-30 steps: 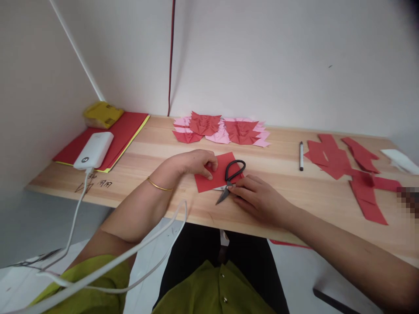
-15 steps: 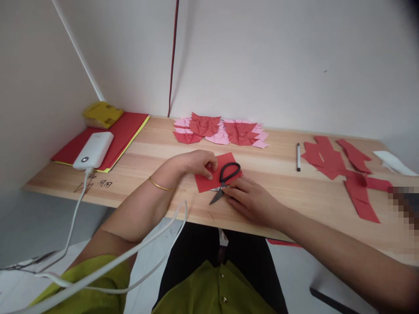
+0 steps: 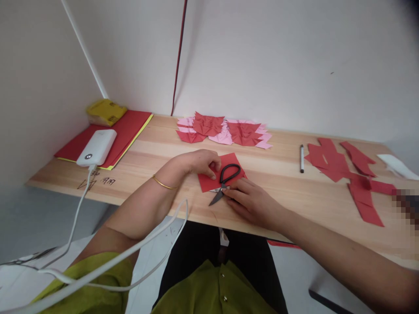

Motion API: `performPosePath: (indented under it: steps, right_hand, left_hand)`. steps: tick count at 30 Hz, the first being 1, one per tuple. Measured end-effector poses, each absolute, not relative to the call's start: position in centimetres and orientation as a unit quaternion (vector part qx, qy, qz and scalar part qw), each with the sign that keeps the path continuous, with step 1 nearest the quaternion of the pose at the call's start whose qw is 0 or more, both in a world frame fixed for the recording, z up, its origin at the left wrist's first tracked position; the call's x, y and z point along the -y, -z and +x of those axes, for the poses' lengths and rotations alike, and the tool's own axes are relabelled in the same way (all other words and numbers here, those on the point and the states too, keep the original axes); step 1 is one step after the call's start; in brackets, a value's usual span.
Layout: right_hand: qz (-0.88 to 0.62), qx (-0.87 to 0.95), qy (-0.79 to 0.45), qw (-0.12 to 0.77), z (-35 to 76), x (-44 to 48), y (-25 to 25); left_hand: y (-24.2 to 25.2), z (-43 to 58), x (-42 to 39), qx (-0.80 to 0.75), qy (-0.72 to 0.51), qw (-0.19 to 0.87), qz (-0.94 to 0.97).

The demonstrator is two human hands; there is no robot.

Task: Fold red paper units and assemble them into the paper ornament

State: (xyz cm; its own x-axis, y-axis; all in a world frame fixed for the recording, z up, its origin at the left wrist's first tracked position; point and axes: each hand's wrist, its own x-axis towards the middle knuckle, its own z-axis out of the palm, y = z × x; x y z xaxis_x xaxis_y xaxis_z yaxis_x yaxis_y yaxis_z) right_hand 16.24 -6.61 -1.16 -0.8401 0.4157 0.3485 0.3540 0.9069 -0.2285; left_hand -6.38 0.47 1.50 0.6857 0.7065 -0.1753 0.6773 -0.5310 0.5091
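A square of red paper (image 3: 209, 182) lies near the table's front edge, with a whitish edge showing at its lower side. Black-handled scissors (image 3: 231, 173) rest over it, blades pointing toward me and to the left. My right hand (image 3: 248, 198) grips the scissors around the pivot, its fingers bent and its side close to the tabletop. Curled over the paper's left part is my left hand (image 3: 205, 164), with a gap between thumb and forefinger and nothing visible between them.
Folded, jagged red and pink paper pieces (image 3: 244, 133) lie by the wall. On the right are a marker (image 3: 301, 159), red paper scraps (image 3: 365, 205) and white paper (image 3: 396, 165). On the left, a white power bank (image 3: 97, 147) with a cable and a yellow packet (image 3: 106, 112) sit on red sheets (image 3: 137, 124).
The view has shifted slightly, so the table's things appear a little further right. Both hands and the scissors keep nearly the same places on the paper.
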Motion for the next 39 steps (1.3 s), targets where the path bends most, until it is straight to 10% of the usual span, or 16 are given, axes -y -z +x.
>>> performPosePath:
  steps: [18, 39]
  right_hand:
    - [-0.170, 0.963, -0.096, 0.188, 17.2, 8.0, 0.7]
    - [-0.531, 0.807, 0.141, 0.216, 33.7, 1.4, 0.3]
  left_hand:
    - [-1.5, -6.4, -0.5, -0.394, -0.025, 0.280, 0.875]
    - [-2.2, -6.9, -0.5, -0.385, -0.021, 0.317, 0.866]
